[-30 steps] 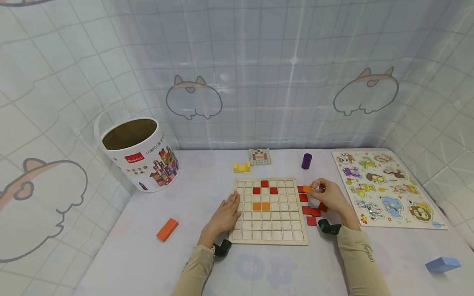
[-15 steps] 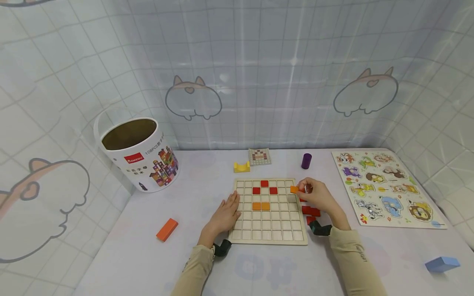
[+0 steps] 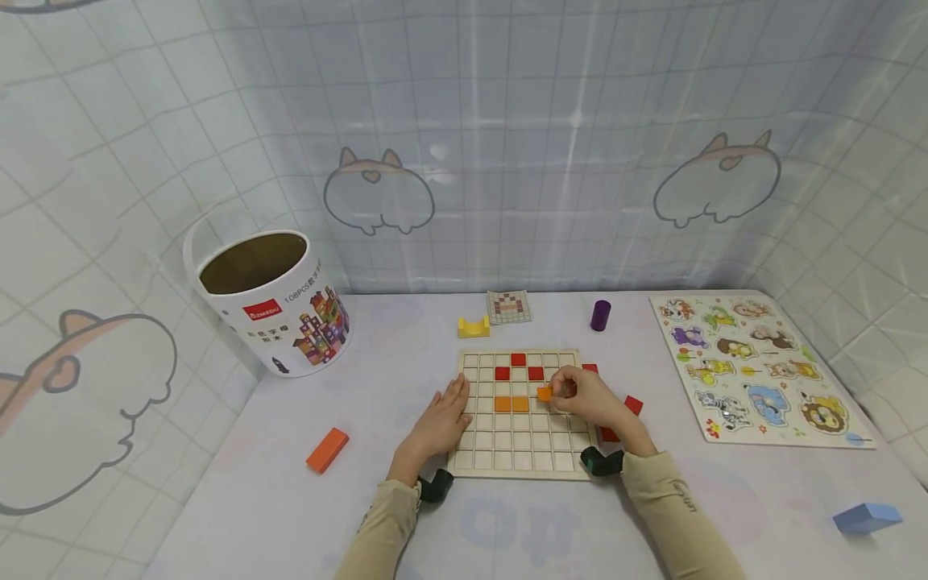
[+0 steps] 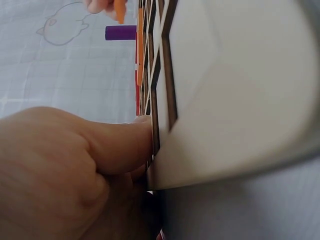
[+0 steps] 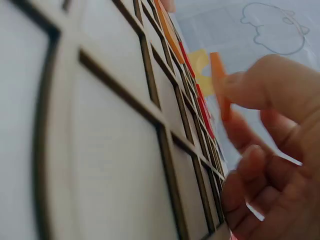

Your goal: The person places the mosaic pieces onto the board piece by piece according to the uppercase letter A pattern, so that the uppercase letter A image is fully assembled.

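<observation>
Over the grid board (image 3: 484, 441), right hand (image 3: 589, 397) is pinching an orange tile (image 3: 544, 394); straight-fingered left hand (image 3: 439, 420) is likely steadying the board.

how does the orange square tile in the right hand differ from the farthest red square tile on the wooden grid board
The right hand pinches the orange square tile clear of the wooden grid board; the red square tile lies in the board's far row. The hand partly hides the orange tile; the red tile shows uncovered. Both are small flat tiles.
</observation>
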A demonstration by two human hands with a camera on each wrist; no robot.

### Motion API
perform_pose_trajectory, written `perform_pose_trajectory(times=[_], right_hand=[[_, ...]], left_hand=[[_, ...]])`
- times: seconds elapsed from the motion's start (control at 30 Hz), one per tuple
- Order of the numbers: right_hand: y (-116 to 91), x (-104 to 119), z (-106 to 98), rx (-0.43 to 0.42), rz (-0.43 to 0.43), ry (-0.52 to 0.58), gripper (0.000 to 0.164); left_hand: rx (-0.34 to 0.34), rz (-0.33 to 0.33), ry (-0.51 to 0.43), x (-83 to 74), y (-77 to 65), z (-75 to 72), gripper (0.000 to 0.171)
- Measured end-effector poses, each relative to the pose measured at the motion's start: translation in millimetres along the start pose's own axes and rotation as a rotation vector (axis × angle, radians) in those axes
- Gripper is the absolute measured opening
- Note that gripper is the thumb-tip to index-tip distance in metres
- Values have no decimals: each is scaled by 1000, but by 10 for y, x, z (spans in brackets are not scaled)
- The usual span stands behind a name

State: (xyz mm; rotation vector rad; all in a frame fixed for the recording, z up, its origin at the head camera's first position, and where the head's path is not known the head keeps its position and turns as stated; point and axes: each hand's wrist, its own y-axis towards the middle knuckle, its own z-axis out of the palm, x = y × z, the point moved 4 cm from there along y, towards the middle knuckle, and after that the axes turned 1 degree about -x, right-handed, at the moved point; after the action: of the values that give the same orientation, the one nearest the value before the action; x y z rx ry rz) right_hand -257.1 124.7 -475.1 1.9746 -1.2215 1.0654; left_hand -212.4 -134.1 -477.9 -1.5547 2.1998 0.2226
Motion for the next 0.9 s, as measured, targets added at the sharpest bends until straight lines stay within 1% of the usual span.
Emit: perform_pose_trajectory(times=[0.2, 0.4, 0.77, 0.9], right_hand=[[11, -16, 83, 23, 11, 7, 19], [21, 1, 152, 50, -14, -61, 19], [18, 6, 171, 52, -34, -71, 21], [21, 7, 156, 41, -45, -82, 22]], left_hand=[[-6, 2, -6, 4, -1, 7, 59], [-11, 1, -10, 3, -5, 4, 59], [-11, 0, -16, 4, -7, 4, 59], [-11, 1, -17, 5, 0, 7, 59]])
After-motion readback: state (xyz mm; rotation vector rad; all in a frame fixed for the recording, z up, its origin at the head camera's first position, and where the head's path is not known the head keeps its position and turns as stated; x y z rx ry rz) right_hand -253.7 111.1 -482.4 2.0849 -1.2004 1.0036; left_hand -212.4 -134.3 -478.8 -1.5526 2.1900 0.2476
